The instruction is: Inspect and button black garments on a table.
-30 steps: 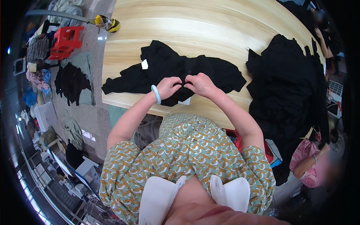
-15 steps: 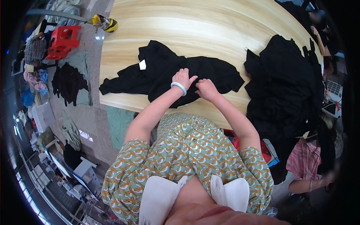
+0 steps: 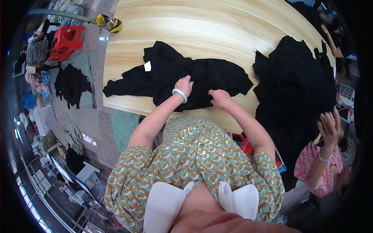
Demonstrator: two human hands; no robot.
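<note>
A black knit garment (image 3: 217,74) lies spread sideways on the pale wooden table (image 3: 186,27), one sleeve stretched to the left. On it, left of centre, is a small white tag (image 3: 147,66). My left hand (image 3: 183,86), with a pale bangle at the wrist, is closed on the fabric near the middle. To its right, my right hand (image 3: 220,98) pinches the garment's near side, fingers curled in. Some fingertips of both hands are hidden.
A large heap of black garments (image 3: 299,85) covers the table's right side. Beside it a co-worker's raised hand (image 3: 329,126) shows, with a pink garment (image 3: 316,171) near that arm. A yellow-and-black taped object (image 3: 110,24) sits at the far left corner. Red stools (image 3: 67,42) stand beyond.
My hands have moved apart: the left slightly left, the right slightly right and nearer me. The garment has barely shifted. At the right, the co-worker's hand has come up beside the heap.
</note>
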